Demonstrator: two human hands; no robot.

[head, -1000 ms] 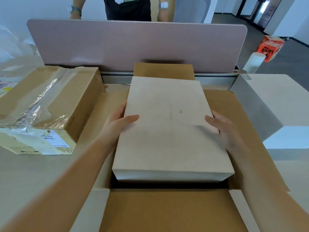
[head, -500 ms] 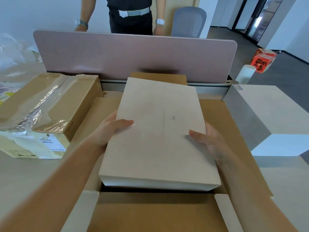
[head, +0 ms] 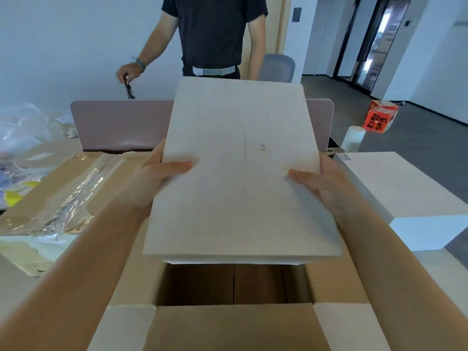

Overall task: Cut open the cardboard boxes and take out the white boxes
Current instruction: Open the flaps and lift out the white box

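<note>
Above the open cardboard box [head: 235, 323] on the worktop [head: 15, 272], the white box [head: 240, 173] is held clear of the opening. The left hand [head: 152, 183] and the right hand [head: 321, 183] grip its sides, thumbs on top.

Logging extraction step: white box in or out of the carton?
Out: both hands hold the white box above the open carton, whose bare interior shows beneath.

White box [head: 240, 173] hides both hands' fingers beneath.
</note>
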